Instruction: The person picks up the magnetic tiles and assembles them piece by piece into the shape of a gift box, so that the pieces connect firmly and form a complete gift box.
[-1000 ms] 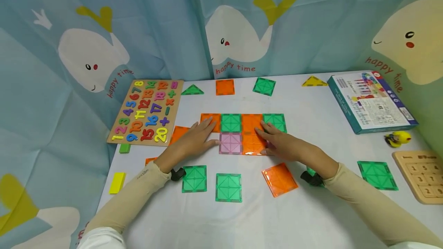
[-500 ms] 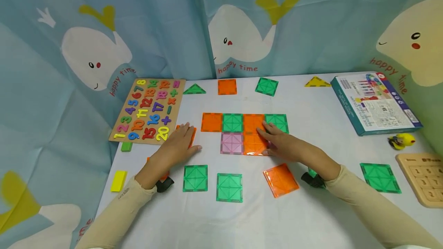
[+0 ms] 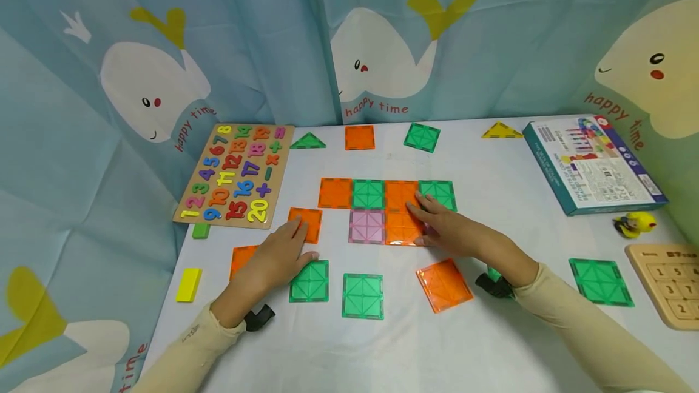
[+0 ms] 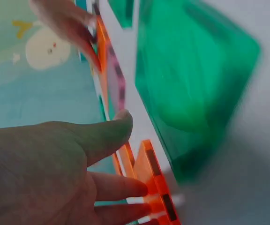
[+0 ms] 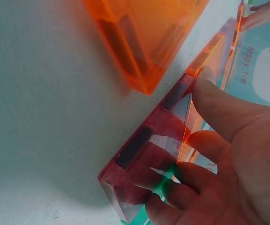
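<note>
My left hand (image 3: 275, 253) lies with its fingertips on a loose orange square tile (image 3: 310, 229), left of a two-row block of translucent tiles. In the left wrist view, the fingers reach that orange tile (image 4: 156, 176) while the thumb is held apart. The block's top row runs orange (image 3: 335, 193), green (image 3: 368, 194), orange (image 3: 401, 194), green (image 3: 441, 194). Below are a pink tile (image 3: 366, 226) and an orange one (image 3: 400, 229). My right hand (image 3: 453, 229) rests spread over the block's right end, partly covering another pink tile (image 5: 139, 159).
Loose green tiles (image 3: 363, 297) and an orange tile (image 3: 443, 285) lie nearer the person. A number board (image 3: 235, 174) stands back left, with a yellow block (image 3: 188, 285) in front. To the right are a box (image 3: 595, 162), a yellow toy figure (image 3: 634, 223) and a wooden number board (image 3: 666, 284).
My left hand has left the block's left end, moved left and taken the loose orange tile under its fingers. That tile has slid right and slightly nearer the person. The right hand stays put.
</note>
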Demonstrator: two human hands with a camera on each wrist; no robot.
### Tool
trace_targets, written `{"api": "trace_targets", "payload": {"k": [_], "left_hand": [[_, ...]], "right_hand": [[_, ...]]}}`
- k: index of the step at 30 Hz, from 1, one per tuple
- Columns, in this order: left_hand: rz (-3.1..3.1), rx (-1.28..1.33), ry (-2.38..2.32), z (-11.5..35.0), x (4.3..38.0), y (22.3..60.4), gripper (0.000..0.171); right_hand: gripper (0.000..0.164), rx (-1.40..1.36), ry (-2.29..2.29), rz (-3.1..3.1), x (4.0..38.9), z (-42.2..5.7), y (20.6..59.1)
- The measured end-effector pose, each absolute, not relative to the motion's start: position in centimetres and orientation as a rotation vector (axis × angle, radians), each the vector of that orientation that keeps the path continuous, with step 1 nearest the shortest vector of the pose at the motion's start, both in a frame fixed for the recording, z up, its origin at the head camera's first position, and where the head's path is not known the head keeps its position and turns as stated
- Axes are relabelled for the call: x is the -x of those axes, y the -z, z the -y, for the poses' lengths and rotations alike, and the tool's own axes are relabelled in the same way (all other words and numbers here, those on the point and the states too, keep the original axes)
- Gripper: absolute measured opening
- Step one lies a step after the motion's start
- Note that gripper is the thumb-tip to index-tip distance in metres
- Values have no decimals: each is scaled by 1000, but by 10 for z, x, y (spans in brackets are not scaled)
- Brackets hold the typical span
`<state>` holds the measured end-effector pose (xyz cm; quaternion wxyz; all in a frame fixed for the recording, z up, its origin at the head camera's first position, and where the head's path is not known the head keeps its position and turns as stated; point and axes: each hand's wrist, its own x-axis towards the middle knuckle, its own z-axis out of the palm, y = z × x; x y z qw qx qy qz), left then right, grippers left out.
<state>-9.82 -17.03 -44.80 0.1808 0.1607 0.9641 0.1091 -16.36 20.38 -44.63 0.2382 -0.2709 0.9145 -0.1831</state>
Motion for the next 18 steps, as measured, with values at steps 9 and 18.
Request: {"api": "trace_targets", "payload": {"k": [9,18], "left_hand": [[-2746,-613,-212,127,101,452,77],[-2772,-813,-328,126,129,455,62]], "right_hand": [[78,746,519,-2504,164,-203,447],[77,797,471,-2560,163,-202,444]]}}
